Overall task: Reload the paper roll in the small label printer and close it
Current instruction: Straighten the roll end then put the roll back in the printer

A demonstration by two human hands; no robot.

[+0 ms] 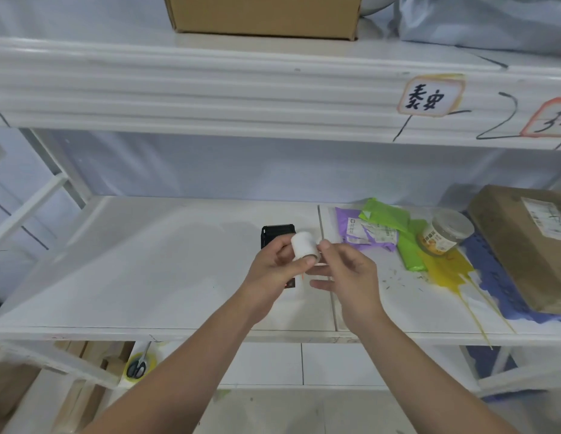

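A white paper roll (pixel 304 244) is held up over the middle shelf, with my left hand (pixel 273 270) gripping it from the left between thumb and fingers. My right hand (pixel 345 274) is at the roll's right end, thumb and fingertips touching its edge. The small black label printer (pixel 276 234) lies on the white shelf (pixel 147 261) right behind and under my hands. Most of it is hidden by them; a dark corner with a red spot shows below my left hand.
To the right lie purple and green mailer bags (pixel 379 230), a plastic jar (pixel 445 236), a yellow bag and a brown parcel (pixel 530 245). A cardboard box (pixel 263 14) stands on the upper shelf. Scissors (pixel 138 366) rest on a tape roll below the shelf.
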